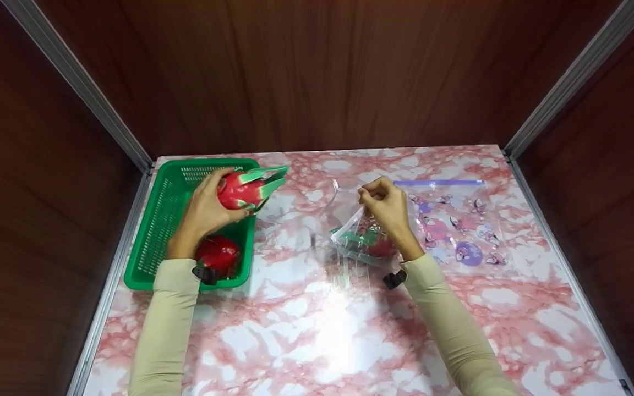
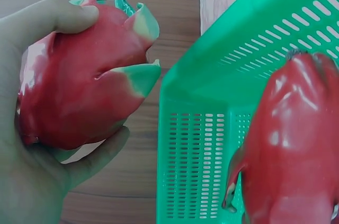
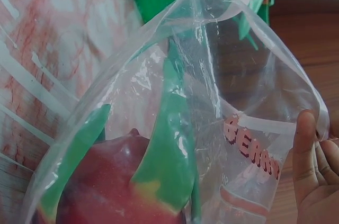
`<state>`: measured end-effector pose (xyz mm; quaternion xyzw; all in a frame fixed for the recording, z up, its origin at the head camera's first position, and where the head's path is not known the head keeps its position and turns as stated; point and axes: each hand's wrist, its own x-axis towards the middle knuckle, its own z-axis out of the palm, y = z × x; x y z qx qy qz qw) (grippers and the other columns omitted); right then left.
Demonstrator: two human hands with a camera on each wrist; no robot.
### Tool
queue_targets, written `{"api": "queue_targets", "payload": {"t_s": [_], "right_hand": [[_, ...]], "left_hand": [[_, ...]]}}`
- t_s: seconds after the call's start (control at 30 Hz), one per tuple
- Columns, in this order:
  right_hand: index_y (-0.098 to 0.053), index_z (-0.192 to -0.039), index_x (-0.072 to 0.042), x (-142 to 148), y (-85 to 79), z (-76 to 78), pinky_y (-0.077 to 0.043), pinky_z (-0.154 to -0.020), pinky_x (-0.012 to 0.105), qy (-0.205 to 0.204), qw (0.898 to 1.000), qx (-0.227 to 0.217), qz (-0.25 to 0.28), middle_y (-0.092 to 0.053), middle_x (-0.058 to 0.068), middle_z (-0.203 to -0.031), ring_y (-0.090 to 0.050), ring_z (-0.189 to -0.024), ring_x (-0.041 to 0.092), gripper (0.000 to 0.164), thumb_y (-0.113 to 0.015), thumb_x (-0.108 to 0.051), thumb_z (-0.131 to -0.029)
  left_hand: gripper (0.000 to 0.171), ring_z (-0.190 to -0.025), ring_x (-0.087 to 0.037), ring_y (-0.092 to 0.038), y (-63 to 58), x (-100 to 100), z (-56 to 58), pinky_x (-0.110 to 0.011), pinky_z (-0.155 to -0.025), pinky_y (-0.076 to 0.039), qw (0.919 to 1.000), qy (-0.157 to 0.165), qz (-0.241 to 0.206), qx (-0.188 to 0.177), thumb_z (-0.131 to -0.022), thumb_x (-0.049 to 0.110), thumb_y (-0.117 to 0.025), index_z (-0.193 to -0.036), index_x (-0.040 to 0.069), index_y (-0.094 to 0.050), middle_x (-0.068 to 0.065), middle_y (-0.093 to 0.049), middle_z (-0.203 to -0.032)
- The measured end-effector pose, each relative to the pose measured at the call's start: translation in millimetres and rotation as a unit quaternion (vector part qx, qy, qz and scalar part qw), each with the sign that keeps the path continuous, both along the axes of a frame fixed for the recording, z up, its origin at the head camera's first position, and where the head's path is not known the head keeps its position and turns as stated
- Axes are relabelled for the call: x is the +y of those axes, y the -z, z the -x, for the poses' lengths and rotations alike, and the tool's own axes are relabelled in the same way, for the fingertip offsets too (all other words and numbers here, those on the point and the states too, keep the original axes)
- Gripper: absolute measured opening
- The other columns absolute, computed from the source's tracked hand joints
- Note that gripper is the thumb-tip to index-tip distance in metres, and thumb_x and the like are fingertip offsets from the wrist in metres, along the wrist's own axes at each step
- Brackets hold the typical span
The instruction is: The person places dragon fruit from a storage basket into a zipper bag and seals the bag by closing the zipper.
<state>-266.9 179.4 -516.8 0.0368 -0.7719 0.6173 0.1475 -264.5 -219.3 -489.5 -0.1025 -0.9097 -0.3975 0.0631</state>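
My left hand [image 1: 207,206] grips a red dragon fruit [image 1: 237,191] with green leaf tips, held over the right side of a green basket [image 1: 154,220]. Another dragon fruit [image 1: 220,254] lies in the basket, below the left wrist. With thumb and fingers, my right hand [image 1: 388,209] pinches the rim of a clear plastic bag [image 3: 254,91]. The bag's mouth gapes, and a dragon fruit [image 3: 106,181] sits inside it. Red lettering shows on the bag's wall in the right wrist view.
A flat clear zip bag [image 1: 460,225] with a purple slider strip and printed pictures lies to the right, partly behind the right hand. The table [image 1: 295,330] has a red and white marbled top. Brown wood panels [image 1: 317,77] enclose its back and sides.
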Motion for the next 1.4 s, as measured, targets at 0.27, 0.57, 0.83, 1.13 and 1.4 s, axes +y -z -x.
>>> {"api": "queue_targets", "payload": {"t_s": [0.27,0.57,0.83,1.13,1.4], "right_hand": [[-0.071,-0.091,-0.003,1.2,-0.3,-0.5,-0.053,-0.048,0.026,-0.007,1.000,-0.009,0.008,-0.074,-0.001,-0.073,-0.061,-0.056,0.008,0.005,-0.074,0.001,-0.094],[-0.071,-0.091,-0.001,1.0,-0.6,0.0,-0.050,-0.048,0.020,-0.008,1.000,-0.001,0.008,-0.074,0.001,-0.073,-0.062,-0.055,0.006,0.005,-0.074,0.002,-0.093],[-0.070,-0.091,0.000,0.8,-0.5,0.4,-0.051,-0.049,0.019,-0.003,1.000,-0.003,0.013,-0.074,-0.002,-0.073,-0.063,-0.058,0.006,0.004,-0.074,0.002,-0.093],[-0.070,-0.092,-0.001,0.3,-2.6,-0.3,-0.052,-0.049,0.021,-0.005,1.000,-0.008,0.023,-0.074,0.003,-0.074,-0.063,-0.057,0.009,0.006,-0.075,0.002,-0.094],[-0.070,-0.096,0.005,1.1,-1.9,-1.1,-0.052,-0.049,0.021,-0.007,1.000,-0.007,0.022,-0.075,0.023,-0.081,-0.062,-0.056,0.009,0.007,-0.075,0.000,-0.094]], "left_hand": [[0.099,-0.135,-0.038,-0.053,1.7,5.8,-2.9,-0.063,-0.107,-0.054,0.9998,0.016,-0.009,-0.005,-0.071,0.026,-0.098,-0.155,0.016,-0.048,-0.015,-0.053,-0.151],[0.098,-0.137,-0.037,-0.052,2.2,13.4,-5.4,-0.062,-0.106,-0.055,0.9992,0.036,-0.017,-0.011,-0.071,0.024,-0.098,-0.155,0.015,-0.048,-0.014,-0.054,-0.151],[0.099,-0.134,-0.036,-0.054,0.1,19.5,-4.6,-0.060,-0.105,-0.056,0.9985,0.046,-0.026,-0.012,-0.068,0.021,-0.097,-0.154,0.017,-0.049,-0.011,-0.056,-0.150],[0.098,-0.136,-0.036,-0.053,-1.3,29.9,-5.3,-0.060,-0.105,-0.056,0.9973,0.060,-0.037,-0.019,-0.071,0.023,-0.097,-0.155,0.015,-0.047,-0.011,-0.054,-0.152],[0.096,-0.135,-0.035,-0.054,-2.5,40.9,-7.5,-0.059,-0.104,-0.057,0.9964,0.069,-0.045,-0.020,-0.071,0.024,-0.097,-0.154,0.021,-0.048,-0.011,-0.056,-0.149]]}}
